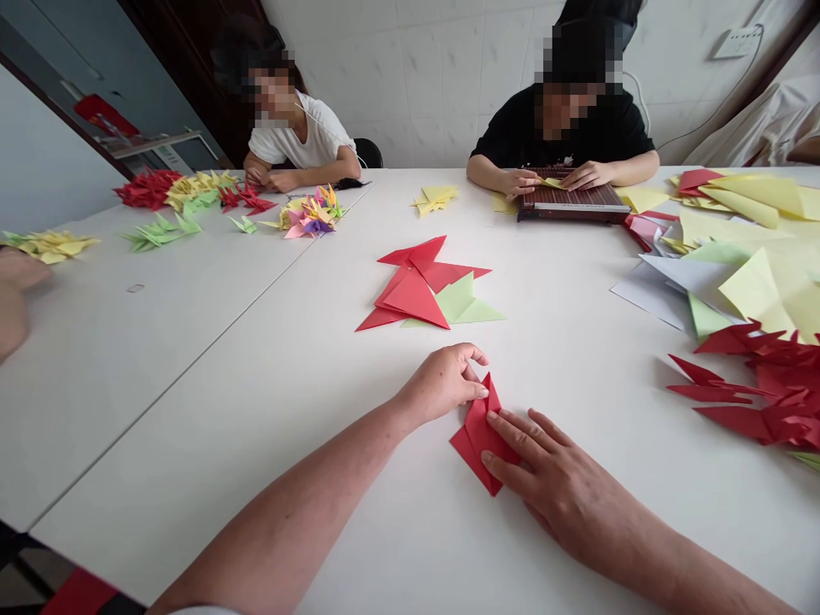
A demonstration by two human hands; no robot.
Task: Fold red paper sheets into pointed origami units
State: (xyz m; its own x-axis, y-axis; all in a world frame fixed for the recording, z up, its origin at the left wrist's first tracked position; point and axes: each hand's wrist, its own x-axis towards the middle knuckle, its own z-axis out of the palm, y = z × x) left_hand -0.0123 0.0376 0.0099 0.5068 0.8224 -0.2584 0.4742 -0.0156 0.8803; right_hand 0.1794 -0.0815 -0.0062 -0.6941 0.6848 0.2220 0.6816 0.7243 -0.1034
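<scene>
A partly folded piece of red origami paper (477,436) lies on the white table in front of me, its narrow point facing away. My left hand (452,380) is at that far point, thumb and curled fingers pinching the paper's edge. Pressed flat across the right side of the paper is my right hand (544,461), with its fingers stretched out. Just beyond my hands, several folded red papers (413,290) overlap a folded light green paper (465,299).
Red paper cranes (769,393) are heaped at the right, below loose yellow, white and green sheets (736,248). Across the table (256,410) sit two people; one presses paper on a dark brown board (570,203). Colourful folded cranes (313,212) lie at the far left.
</scene>
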